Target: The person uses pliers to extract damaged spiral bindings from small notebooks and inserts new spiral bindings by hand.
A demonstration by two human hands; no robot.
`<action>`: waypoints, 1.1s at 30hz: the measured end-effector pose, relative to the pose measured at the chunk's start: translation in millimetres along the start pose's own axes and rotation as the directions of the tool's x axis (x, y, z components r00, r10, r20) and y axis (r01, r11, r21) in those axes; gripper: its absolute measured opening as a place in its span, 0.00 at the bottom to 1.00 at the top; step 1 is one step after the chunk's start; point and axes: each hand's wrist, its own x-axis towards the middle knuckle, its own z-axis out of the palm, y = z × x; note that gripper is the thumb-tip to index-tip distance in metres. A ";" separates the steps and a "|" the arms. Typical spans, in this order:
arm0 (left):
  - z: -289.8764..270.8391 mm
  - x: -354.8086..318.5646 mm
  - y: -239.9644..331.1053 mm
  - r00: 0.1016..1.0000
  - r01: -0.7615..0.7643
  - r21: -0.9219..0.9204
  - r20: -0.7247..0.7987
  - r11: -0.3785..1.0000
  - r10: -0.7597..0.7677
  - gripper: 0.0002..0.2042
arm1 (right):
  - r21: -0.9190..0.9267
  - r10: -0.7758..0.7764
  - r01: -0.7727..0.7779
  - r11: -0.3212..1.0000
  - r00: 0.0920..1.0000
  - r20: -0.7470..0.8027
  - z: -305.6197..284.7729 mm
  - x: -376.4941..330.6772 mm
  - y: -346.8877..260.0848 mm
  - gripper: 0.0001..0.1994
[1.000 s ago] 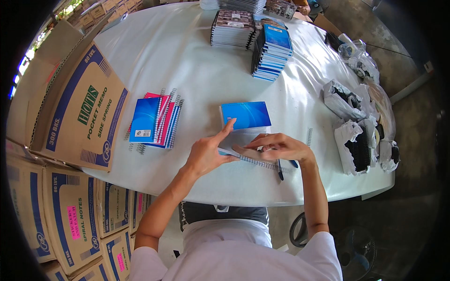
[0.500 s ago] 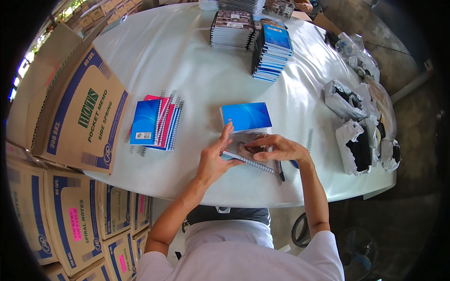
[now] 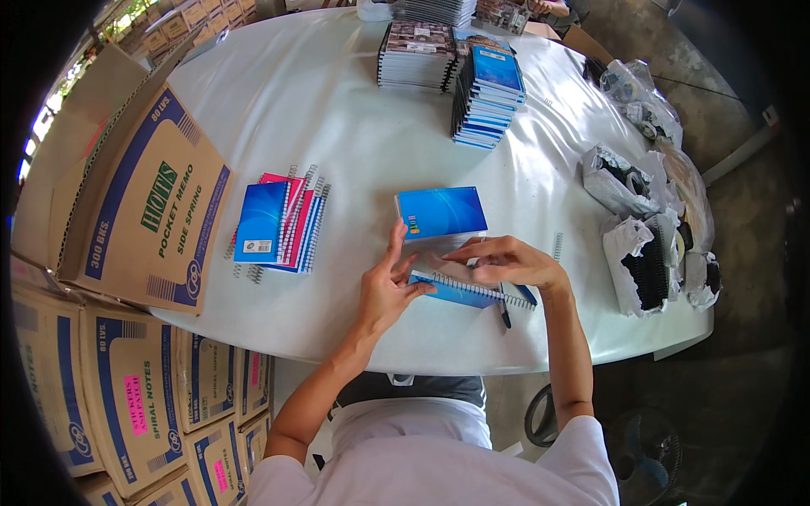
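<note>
Near the table's front edge is a small blue spiral notebook (image 3: 462, 292), tilted, its wire coil running to the lower right. My left hand (image 3: 390, 287) grips its left end, thumb on the blue cover and index finger stretched upward. My right hand (image 3: 513, 264) is closed, thumb and fingertips at the notebook's upper side, on what look like blurred pages; the exact grip is partly hidden. Just beyond lies a stack of blue pads (image 3: 440, 211) without visible coils. A dark pen (image 3: 504, 310) rests beside the notebook, below my right hand.
To the left are a pile of blue and red spiral notebooks (image 3: 263, 221) and a large open carton (image 3: 152, 211). Stacked notebooks (image 3: 489, 93) stand at the back. White bags of black coils (image 3: 633, 261) line the right edge, and a loose coil (image 3: 558, 246) lies nearby.
The notebook has turned so more of its blue cover faces me, and its coil has shifted right. My right hand has moved slightly right; the left hand stays nearly in place.
</note>
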 end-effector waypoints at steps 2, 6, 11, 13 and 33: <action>-0.8 -0.6 -0.3 1.000 0.016 -0.013 -0.016 1.000 -0.016 0.53 | 0.145 -0.124 0.117 0.982 0.992 0.037 3.8 -1.2 -2.2 0.28; -0.5 -4.7 -1.2 0.996 0.093 -0.047 -0.010 0.995 -0.094 0.54 | -0.013 0.043 -0.043 0.999 0.999 -0.004 -2.5 0.7 -15.5 0.31; -0.9 -5.8 5.0 0.996 0.086 0.046 -0.006 0.995 -0.086 0.53 | -0.051 -0.019 0.021 0.998 1.000 0.023 1.7 1.9 -19.2 0.33; -0.5 -6.6 4.9 0.992 0.125 -0.019 -0.009 0.992 -0.125 0.53 | 0.036 -0.020 0.019 0.999 0.999 0.043 -4.2 0.3 -16.8 0.33; 3.3 -16.7 -7.7 0.986 0.117 0.022 0.115 0.993 -0.119 0.48 | -0.073 0.051 -0.048 0.996 0.998 0.034 1.0 -0.2 -20.2 0.32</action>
